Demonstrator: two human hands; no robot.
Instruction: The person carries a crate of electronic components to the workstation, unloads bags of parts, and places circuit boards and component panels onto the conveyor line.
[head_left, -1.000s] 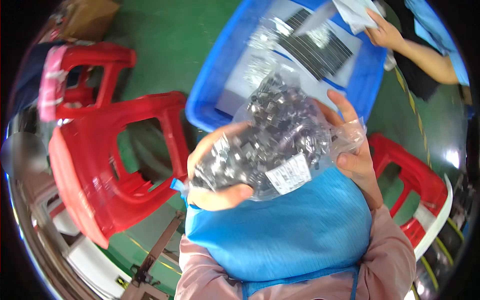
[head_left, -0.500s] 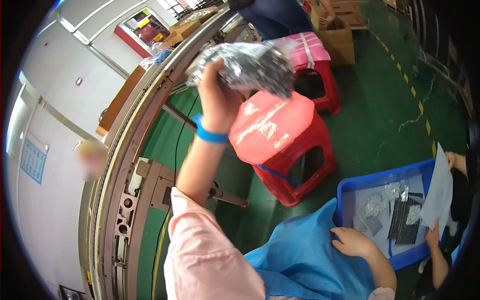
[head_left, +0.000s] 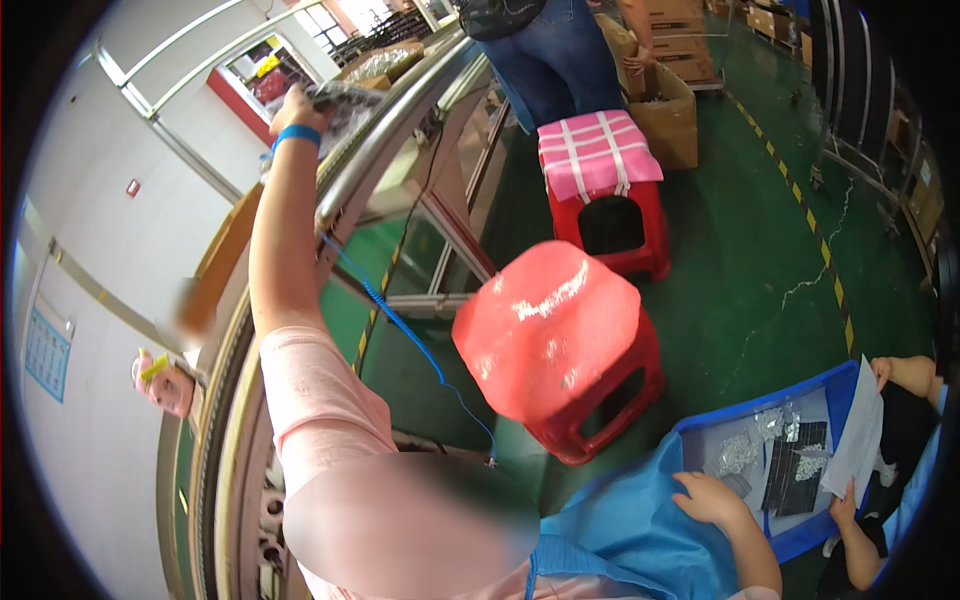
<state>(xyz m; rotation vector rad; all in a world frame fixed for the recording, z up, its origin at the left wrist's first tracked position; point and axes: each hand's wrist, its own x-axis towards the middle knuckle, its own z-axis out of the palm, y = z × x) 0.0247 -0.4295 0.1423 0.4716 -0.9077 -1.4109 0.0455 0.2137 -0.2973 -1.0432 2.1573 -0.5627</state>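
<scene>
My left arm reaches far up and left over the conveyor rail. My left hand (head_left: 297, 112), with a blue strap at the wrist, is closed on a clear plastic bag (head_left: 345, 112) of dark parts; the hand partly hides the bag. My right hand (head_left: 712, 498) lies on the blue apron (head_left: 620, 515) over my lap, fingers out and a little apart, with nothing seen in it. Close beside it is a blue bin (head_left: 690, 428) holding dark strips and small clear bags of pale parts.
A red stool (head_left: 550, 325) stands ahead, with a pink-cushioned stool (head_left: 600, 160) behind it. The conveyor rail (head_left: 345, 190) runs along the left. A coiled blue cord (head_left: 400, 325) hangs beside it. Another person's hands (head_left: 846, 505) hold a white sheet (head_left: 850, 430) at the bin. Someone stands by a carton (head_left: 665, 120).
My left hand has carried the plastic bag from above the red stool leftward and farther away, over the conveyor. My right hand stays on the apron. The view has shifted.
</scene>
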